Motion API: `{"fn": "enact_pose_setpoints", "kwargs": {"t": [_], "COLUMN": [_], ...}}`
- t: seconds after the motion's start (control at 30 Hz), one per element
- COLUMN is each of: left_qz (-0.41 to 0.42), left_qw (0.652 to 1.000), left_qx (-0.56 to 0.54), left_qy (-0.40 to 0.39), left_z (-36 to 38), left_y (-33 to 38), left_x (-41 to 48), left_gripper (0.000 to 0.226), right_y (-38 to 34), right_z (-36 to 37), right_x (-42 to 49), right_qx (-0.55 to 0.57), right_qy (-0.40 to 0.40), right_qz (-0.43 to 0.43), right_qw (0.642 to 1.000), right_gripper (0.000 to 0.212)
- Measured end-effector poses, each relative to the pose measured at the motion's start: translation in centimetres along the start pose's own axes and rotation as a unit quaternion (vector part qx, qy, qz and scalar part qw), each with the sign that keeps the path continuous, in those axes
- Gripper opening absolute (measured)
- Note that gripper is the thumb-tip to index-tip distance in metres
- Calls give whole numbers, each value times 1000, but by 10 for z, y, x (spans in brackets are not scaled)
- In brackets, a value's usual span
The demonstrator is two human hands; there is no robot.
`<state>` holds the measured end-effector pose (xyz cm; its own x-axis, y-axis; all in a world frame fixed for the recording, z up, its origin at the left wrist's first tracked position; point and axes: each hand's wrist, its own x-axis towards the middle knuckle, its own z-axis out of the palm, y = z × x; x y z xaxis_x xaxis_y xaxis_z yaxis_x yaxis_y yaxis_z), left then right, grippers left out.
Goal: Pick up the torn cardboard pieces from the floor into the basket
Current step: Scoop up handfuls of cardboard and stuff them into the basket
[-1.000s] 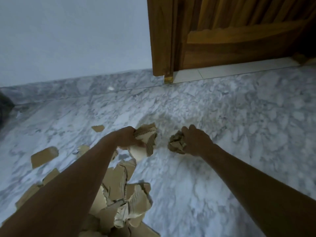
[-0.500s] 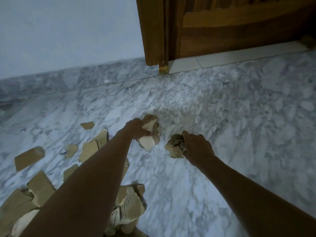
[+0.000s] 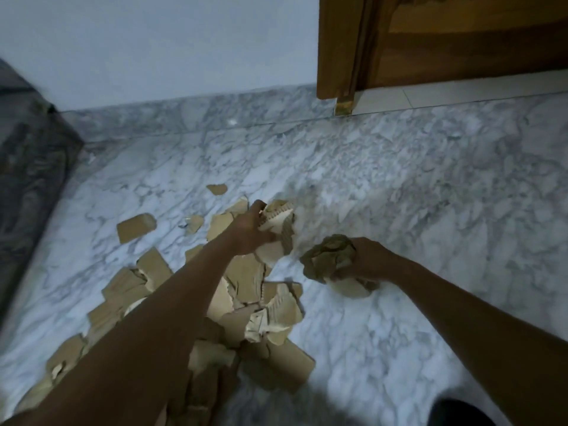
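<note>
- Fingers of left hand [image 3: 249,229] curl round a corrugated piece [image 3: 278,224], below-left of the door [image 3: 445,41].
- Loose cardboard pieces [image 3: 246,305] on floor [image 3: 430,195] under that forearm, below the door: likely light, stiff yet creasable; take by edges.
- Right hand [image 3: 367,259] fingers clamp a crumpled wad [image 3: 327,256], below the door.

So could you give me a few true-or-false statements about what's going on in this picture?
1. The left hand holds pale corrugated cardboard scraps. True.
2. The right hand is empty. False: it holds a crumpled brown cardboard wad.
3. Torn brown cardboard pieces lie piled on carpet. False: they lie on a white, grey-veined marble floor.
4. A brown wooden door stands at the upper right. True.
</note>
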<state>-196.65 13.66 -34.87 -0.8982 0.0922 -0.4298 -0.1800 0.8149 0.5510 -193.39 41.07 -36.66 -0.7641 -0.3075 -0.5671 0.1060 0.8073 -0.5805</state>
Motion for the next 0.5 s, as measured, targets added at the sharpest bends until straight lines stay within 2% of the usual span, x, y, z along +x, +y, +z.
{"fn": "enact_pose_setpoints", "kwargs": {"t": [0.07,0.17,0.27,0.33,0.43,0.5], "left_qz": [-39,-76,-81,-82,-83,-67], "left_qw": [999,995,993,992,988,982], "left_qx": [19,44,43,45,49,71], "left_qy": [-12,-52,-80,-86,-124,-159], "left_z": [-17,-31,-33,-31,-25,-16], "left_y": [-24,-58,-85,-98,-103,-95], "left_x": [-23,-55,-82,-96,-110,-118], "left_gripper": [85,86,83,84,64,50], "right_y": [-27,-60,-69,-68,-67,-67], "right_z": [26,78,121,134,133,122], "right_x": [-4,-4,-5,-7,-8,-10], "right_qx": [20,-22,-203,-259,-196,-139], "right_qy": [-59,-94,-36,14,-2,-30], "right_qz": [-30,-73,-109,-115,-122,-99], "right_qw": [998,993,972,959,973,985], "right_gripper": [60,70,76,71,65,74]}}
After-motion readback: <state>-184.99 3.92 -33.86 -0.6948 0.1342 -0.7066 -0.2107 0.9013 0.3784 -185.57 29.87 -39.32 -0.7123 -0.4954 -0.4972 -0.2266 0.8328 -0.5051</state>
